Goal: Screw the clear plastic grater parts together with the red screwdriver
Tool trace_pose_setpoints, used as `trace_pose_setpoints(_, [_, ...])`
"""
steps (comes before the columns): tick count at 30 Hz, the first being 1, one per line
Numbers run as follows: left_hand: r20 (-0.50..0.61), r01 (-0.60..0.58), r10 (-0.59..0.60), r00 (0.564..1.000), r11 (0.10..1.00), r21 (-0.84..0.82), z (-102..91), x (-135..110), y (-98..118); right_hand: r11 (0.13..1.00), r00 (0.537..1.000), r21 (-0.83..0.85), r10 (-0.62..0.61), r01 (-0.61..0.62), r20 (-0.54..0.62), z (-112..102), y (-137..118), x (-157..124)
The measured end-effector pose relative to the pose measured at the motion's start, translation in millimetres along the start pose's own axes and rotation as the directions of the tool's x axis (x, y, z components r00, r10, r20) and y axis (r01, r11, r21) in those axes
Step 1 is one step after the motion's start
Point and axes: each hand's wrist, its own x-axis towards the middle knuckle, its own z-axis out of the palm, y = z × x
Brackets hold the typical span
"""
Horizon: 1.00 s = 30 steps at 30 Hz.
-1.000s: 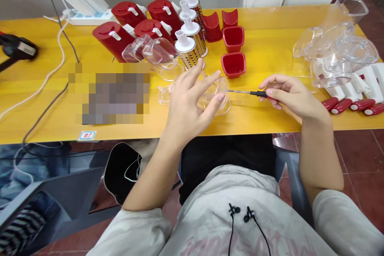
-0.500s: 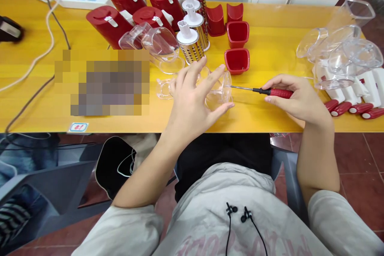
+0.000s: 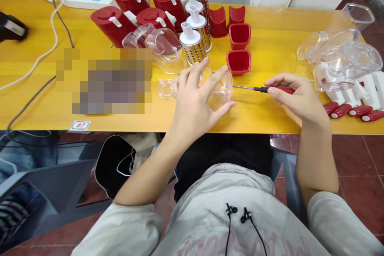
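My left hand (image 3: 196, 96) is wrapped over a clear plastic part (image 3: 227, 88) lying on its side on the yellow table, its round open end facing right. The fingers and palm hide much of that part. Between the fingers of my right hand (image 3: 297, 94) is a screwdriver (image 3: 260, 89) with a red and black handle. It lies level, and its thin metal shaft points left. The tip reaches the round end of the clear part; whether it touches a screw is too small to see.
Behind my hands stand perforated metal grater drums (image 3: 193, 46), red square cups (image 3: 239, 62) and red housings (image 3: 112, 26). More clear plastic parts (image 3: 349, 58) and white handles with red ends (image 3: 355, 100) lie at the right. A blurred patch (image 3: 114, 84) covers something at the left.
The view has shifted slightly. My right hand's fingers have changed their hold on the screwdriver handle, covering more of it. My left hand stays on the clear plastic part.
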Motion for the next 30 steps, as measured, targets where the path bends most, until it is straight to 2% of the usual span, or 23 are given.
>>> trace_pose_setpoints(6, [-0.014,-0.006,0.006,1.0,1.0,0.002,0.5,-0.1,-0.2,0.996,0.997,-0.035,-0.078,0.079,0.025,-4.9,2.6,-3.8])
trace_pose_setpoints(12, [0.014,0.037,-0.037,0.999,0.999,0.009,0.2,0.9,2.4,0.987,0.989,-0.059,-0.146,0.147,0.02,-7.4,2.9,-4.0])
trace_pose_setpoints(15, [0.023,0.046,-0.047,0.999,0.998,0.033,0.4,1.5,3.6,0.991,0.991,-0.042,-0.13,0.13,-0.006,-3.4,3.3,-1.5])
trace_pose_setpoints(21, [-0.01,0.018,-0.018,1.0,0.999,0.041,0.7,1.3,3.1,0.999,1.0,0.033,-0.012,0.011,0.007,9.1,6.6,3.9])
trace_pose_setpoints(27, [0.026,0.022,-0.023,0.999,0.999,0.042,-2.5,1.6,2.3,1.0,0.999,0.017,0.019,-0.018,-0.035,13.7,7.5,5.1])
trace_pose_setpoints(30, [0.047,0.033,-0.035,0.998,0.999,0.032,-3.9,2.1,2.1,1.0,0.996,-0.013,-0.009,0.008,-0.094,13.5,4.6,3.6])
